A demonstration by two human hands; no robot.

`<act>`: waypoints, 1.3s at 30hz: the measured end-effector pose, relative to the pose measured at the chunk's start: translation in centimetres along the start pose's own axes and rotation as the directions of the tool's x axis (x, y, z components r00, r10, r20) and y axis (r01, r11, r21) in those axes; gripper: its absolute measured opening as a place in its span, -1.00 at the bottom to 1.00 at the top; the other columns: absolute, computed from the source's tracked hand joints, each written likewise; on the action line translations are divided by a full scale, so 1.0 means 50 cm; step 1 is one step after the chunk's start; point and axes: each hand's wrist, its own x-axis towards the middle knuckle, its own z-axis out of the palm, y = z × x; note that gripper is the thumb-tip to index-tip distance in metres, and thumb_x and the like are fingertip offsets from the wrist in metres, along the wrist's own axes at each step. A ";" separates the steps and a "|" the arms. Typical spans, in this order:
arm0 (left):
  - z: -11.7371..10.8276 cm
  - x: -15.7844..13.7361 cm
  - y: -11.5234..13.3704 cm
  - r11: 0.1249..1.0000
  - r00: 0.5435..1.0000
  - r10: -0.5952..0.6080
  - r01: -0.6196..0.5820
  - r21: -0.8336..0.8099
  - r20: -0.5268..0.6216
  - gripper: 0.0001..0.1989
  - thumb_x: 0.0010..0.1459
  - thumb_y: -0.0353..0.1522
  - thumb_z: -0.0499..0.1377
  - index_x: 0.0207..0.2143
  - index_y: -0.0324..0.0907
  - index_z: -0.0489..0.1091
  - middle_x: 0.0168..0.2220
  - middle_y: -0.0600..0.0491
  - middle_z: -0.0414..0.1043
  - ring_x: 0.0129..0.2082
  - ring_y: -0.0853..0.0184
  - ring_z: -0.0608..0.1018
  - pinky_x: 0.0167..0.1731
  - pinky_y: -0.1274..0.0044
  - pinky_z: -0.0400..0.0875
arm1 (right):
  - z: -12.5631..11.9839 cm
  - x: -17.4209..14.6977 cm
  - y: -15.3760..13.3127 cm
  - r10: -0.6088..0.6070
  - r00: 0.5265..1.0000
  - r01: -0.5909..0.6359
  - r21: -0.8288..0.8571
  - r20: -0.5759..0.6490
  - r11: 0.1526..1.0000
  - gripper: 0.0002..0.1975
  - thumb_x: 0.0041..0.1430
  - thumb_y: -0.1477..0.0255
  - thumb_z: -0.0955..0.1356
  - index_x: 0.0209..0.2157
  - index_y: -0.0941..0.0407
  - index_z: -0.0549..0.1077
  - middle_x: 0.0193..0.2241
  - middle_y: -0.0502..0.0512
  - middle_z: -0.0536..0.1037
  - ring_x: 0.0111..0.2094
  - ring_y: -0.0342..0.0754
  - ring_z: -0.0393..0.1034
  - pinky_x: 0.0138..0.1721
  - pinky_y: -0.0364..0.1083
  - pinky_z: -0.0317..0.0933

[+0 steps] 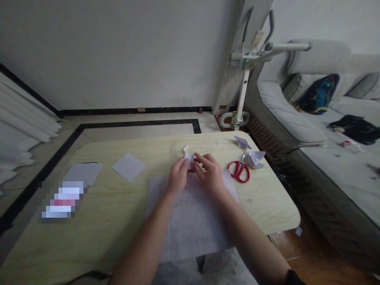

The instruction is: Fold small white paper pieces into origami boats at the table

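Between my two hands is a small folded piece of white paper, held above the far edge of a large printed sheet. My left hand pinches its left side, fingers closed. On the other side, the thumb and fingers of my right hand press against the paper's right edge. A thin white strip shows just beyond the folded paper; whether it is joined to it I cannot tell. Red-handled scissors lie to the right of my right hand.
Right of the scissors sits a folded paper shape, with another folded paper behind it. A square paper and a stack of paper lie left on the wooden table. A blurred-out object lies nearby. A sofa stands right.
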 end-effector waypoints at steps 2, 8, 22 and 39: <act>0.001 0.000 0.002 0.999 0.999 0.040 -0.040 0.034 -0.014 -0.62 0.15 -0.13 0.15 -0.22 -0.28 0.51 -0.30 -0.06 0.58 -0.31 0.24 0.59 -0.33 0.50 0.50 | 0.001 0.000 0.000 -0.026 0.999 0.025 0.008 0.023 1.000 -0.65 0.20 0.41 0.34 0.03 0.03 0.48 -0.28 0.15 0.51 -0.31 -0.02 0.40 -0.26 -0.02 0.32; -0.002 0.001 0.001 0.992 0.995 0.092 -0.088 0.089 -0.040 -0.64 0.17 -0.14 0.13 -0.26 -0.28 0.50 -0.31 -0.05 0.58 -0.30 0.23 0.59 -0.35 0.53 0.48 | 0.010 -0.003 0.005 -0.067 0.998 0.067 0.028 0.018 0.997 -0.65 0.20 0.47 0.32 0.03 0.05 0.48 -0.27 0.14 0.50 -0.33 -0.06 0.40 -0.33 -0.07 0.33; -0.006 0.002 -0.016 0.962 0.986 0.165 -0.159 0.223 -0.007 -0.63 0.28 -0.17 0.04 -0.14 -0.26 0.48 -0.25 -0.06 0.58 -0.24 0.23 0.59 -0.29 0.51 0.48 | 0.014 -0.004 -0.003 -0.030 0.999 0.027 0.067 0.040 0.997 -0.67 0.19 0.50 0.30 -0.01 0.07 0.48 -0.25 0.14 0.52 -0.37 -0.09 0.40 -0.38 -0.10 0.31; -0.002 -0.002 -0.030 0.944 0.977 0.197 -0.213 0.251 0.088 -0.56 0.33 -0.16 -0.06 0.05 -0.22 0.41 0.07 -0.12 0.45 0.09 0.21 0.46 0.10 0.37 0.33 | 0.015 0.007 -0.014 0.257 0.966 -0.245 0.220 -0.029 0.944 -0.87 0.10 0.36 0.35 -0.46 0.10 0.39 -0.53 -0.01 0.44 -0.51 -0.13 0.30 -0.46 -0.13 0.19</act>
